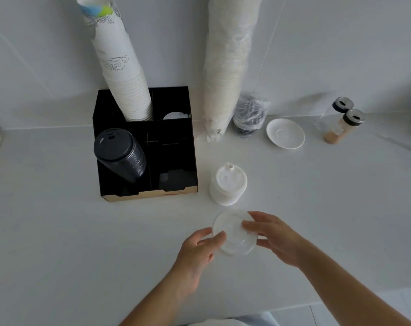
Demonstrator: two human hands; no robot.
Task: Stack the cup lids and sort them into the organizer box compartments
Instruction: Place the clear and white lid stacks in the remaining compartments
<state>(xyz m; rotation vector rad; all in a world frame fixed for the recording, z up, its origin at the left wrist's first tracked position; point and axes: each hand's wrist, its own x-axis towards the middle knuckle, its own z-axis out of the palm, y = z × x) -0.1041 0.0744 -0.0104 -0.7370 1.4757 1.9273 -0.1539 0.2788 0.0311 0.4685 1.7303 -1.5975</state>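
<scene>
Low in the centre of the frame, both hands hold a small stack of clear lids just above the counter. The left hand pinches the stack's left rim between thumb and fingers; the right hand closes on the right rim, with two fingertips resting on top. Gripping from both sides likely serves to square the lids up so they nest before they go into a compartment.

Just above the hands, a stack of white lids sits on the counter, apart from the hands and just right of the black organizer box, presumably waiting its turn.

The box, left of centre, has several compartments. The front left one holds a leaning stack of black lids. The back left one holds a tall tilted column of paper cups that rises to the top of the frame. The back right one shows something white, too hidden to name. The front right one looks nearly empty, with only a dark shape at the bottom, so it seems the likely home for more lids.
</scene>
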